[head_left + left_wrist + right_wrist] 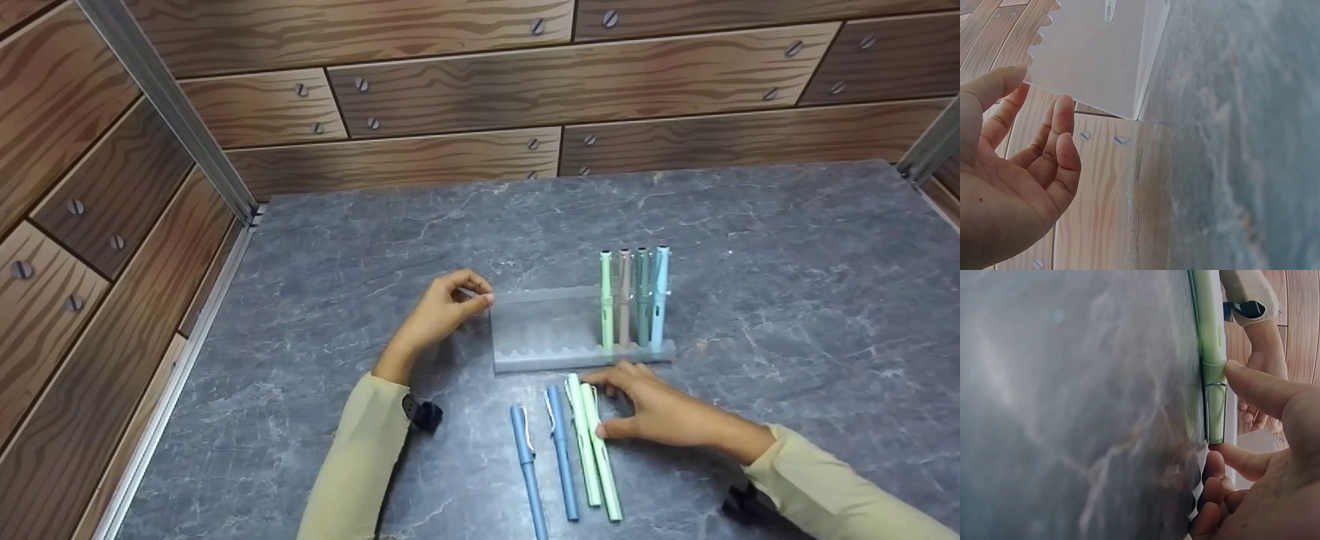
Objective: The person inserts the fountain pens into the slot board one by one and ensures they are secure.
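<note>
A person's right hand (656,409) gripped a slim pale green pen with a metal clip (602,465) on a grey marbled table (337,247), fingers clamped with the thumb against its side and index finger at its clip end, as the left hand (442,311) pinched a corner of a clear plastic stand (547,326) bearing four slanting coloured pens (607,300); another pale green pen (587,465) and two slim blue pens (562,465) lay alongside
</note>
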Tool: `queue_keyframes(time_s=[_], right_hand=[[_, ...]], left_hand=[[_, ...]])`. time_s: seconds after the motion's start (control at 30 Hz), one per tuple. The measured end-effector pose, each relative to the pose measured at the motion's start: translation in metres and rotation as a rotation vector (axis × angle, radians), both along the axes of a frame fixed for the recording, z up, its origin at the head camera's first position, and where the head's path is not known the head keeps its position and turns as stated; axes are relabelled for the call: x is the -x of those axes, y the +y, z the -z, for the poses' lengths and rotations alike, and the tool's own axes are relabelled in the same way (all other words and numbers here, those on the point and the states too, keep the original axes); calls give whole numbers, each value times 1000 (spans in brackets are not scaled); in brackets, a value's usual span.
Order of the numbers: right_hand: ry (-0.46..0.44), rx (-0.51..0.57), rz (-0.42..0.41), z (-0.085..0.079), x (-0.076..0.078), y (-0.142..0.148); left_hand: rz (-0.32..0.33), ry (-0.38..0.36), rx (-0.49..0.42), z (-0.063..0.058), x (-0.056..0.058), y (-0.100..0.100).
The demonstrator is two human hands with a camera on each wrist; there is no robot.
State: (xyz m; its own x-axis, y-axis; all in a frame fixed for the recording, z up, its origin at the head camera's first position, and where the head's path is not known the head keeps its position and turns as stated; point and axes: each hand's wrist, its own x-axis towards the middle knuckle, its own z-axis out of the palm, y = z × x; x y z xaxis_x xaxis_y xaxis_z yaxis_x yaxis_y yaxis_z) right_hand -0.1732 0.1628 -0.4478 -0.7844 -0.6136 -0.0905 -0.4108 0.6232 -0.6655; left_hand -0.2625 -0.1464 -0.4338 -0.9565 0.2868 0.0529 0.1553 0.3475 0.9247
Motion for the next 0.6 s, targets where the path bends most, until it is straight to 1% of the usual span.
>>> queue_keyframes(time_s=[0.23, 0.6], right_hand=[[-42, 0, 24, -2, -2, -5], [10, 14, 35, 0, -3, -11]], left_hand=[[0, 8, 2, 0, 0, 0], [8, 22, -10, 1, 1, 0]])
